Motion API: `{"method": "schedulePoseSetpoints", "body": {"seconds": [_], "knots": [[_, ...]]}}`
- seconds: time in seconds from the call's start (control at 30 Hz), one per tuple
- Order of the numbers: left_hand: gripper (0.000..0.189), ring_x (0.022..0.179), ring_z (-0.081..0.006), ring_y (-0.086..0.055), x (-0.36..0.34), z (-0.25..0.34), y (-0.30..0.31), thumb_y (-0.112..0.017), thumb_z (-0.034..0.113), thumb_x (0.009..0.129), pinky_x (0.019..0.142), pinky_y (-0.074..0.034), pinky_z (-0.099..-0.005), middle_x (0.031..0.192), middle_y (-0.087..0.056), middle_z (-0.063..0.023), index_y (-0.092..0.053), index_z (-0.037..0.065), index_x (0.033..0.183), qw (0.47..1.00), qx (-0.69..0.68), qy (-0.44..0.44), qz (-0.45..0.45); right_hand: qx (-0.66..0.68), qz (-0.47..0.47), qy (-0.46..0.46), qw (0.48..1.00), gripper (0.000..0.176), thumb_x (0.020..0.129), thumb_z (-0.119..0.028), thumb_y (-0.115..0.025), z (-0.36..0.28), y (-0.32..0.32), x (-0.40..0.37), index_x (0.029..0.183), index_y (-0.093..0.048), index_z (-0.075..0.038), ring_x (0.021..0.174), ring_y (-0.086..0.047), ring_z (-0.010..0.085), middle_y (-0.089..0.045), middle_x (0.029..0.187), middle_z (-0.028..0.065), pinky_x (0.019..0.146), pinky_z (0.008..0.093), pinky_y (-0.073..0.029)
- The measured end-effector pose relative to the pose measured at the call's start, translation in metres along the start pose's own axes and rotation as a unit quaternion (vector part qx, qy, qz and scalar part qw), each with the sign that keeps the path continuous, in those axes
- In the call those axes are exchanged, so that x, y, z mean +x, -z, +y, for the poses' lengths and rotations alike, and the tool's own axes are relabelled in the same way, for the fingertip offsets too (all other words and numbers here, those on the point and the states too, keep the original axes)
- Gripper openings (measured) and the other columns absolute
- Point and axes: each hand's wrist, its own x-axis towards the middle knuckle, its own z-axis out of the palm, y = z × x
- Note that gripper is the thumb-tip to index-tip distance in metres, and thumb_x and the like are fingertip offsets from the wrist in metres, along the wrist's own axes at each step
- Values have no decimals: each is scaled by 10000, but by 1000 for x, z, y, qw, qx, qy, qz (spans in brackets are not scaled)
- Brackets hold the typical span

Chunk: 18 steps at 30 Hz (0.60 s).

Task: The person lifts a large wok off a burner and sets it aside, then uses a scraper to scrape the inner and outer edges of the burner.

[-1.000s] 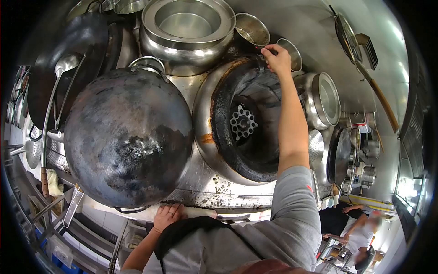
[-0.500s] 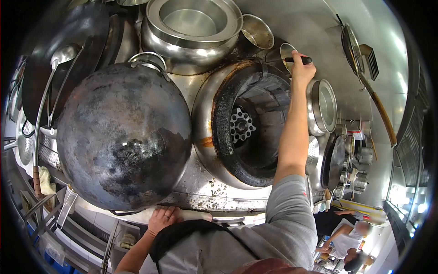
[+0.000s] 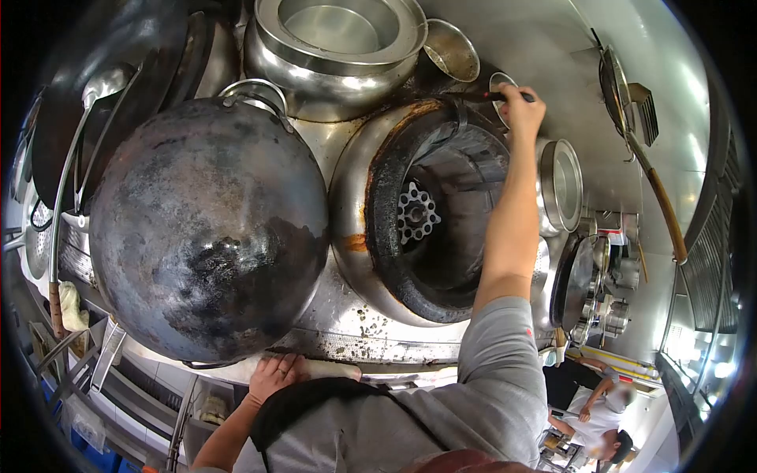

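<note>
My right hand [image 3: 520, 110] reaches across the open wok burner [image 3: 430, 213] and is closed on a thin dark handle [image 3: 498, 96] next to a small steel cup [image 3: 500, 82] at the back of the stove. My left hand [image 3: 274, 375] rests flat on the stove's front edge, beside a pale cloth [image 3: 331, 368], just below a large blackened wok [image 3: 209, 229] that lies upside down on the left burner.
A big steel pot [image 3: 335, 43] and a smaller steel bowl [image 3: 451, 49] stand behind the burners. Ladles and a strainer [image 3: 39, 252] hang at the left. More pots [image 3: 560, 185] line the right side. Other people [image 3: 599, 410] stand at lower right.
My right hand moved from the burner's back rim rightward to the small cup and took hold of the dark handle there. The left hand stayed on the stove's front edge.
</note>
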Motion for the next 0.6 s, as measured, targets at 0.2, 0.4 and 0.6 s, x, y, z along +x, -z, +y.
{"method": "schedulePoseSetpoints", "body": {"seconds": [0.2,0.4,0.6], "knots": [[447,1017,-222,-604,2,-1,1,-734,381,839,835,-491,-393,1175,-645,-57,-674,115,1193,1000,-8,-3,-11,-46,-161,-104,980,140,752,-111,-810,4,-15,5,764,-708,-17,469,-513,99,-603,600,43,434,243,-339],[463,1008,-226,-602,4,0,3,-734,398,835,830,-489,-392,1179,-644,-63,-668,114,1195,1000,-6,-6,4,-12,-58,-73,996,111,828,-137,-746,-29,19,30,830,-692,-40,443,-512,83,-648,622,56,388,231,-324],[463,1012,-226,-603,2,-2,0,-737,401,827,818,-490,-386,1191,-645,-60,-671,127,1194,1000,0,-6,-7,-38,-131,-127,982,54,849,-124,-697,0,14,10,823,-689,-77,413,-459,76,-608,583,33,375,234,-293]]}}
